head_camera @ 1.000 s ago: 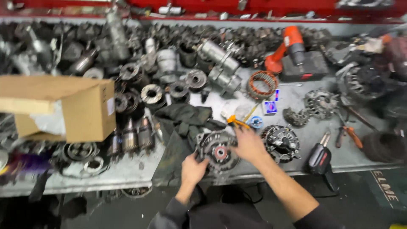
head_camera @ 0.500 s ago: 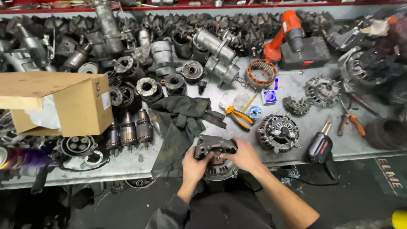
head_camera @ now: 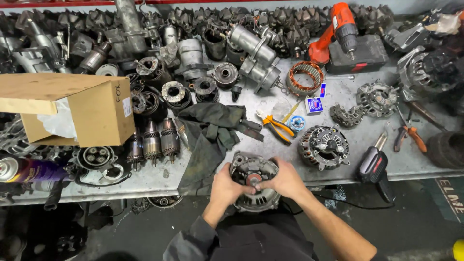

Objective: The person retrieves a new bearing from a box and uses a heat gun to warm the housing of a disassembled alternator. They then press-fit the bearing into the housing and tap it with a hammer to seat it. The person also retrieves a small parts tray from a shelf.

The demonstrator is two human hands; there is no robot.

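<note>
- At bench's near edge, dead centre of view: round grey alternator housing point(head_camera: 254, 181) held betw both hands, half over the metal workbench point(head_camera: 338, 96) lip, half over the person's lap.
- Housing lies face-up, its shaft axis pointing roughly up toward the camera; round body, so no real long axis across the bench.
- Left hand point(head_camera: 227, 186) grips the housing's left rim. Fingers curled and wrapped on the casting, thumb over the top face, reaching in toward the hub.
- Right hand point(head_camera: 285, 180) grips the right rim, fingers likewise closed round it, thumb tip near the red-brown centre hub. Both hands equally near; thumbs nearly meet at the hub.
- Neither hand is spread: both clamped on the housing. Undersides of the fingers hidden, so can't tell how deep the grip goes.
- Just beyond the left hand: dark green rag point(head_camera: 212, 130) draped on the bench, its lower edge close to the housing, maybe touching.
- Right of the housing, apart from it: second alternator half point(head_camera: 324, 146) w/ black internals up; further right a black soldering gun point(head_camera: 372, 164).
- Beyond the housing, near: orange-handled pliers point(head_camera: 278, 126).
- Far left, well apart: open cardboard box point(head_camera: 72, 108), three copper-wound armatures point(head_camera: 152, 141) beside it.
- Back of bench: red cordless drill point(head_camera: 338, 31), rows of starter and alternator parts.
</note>
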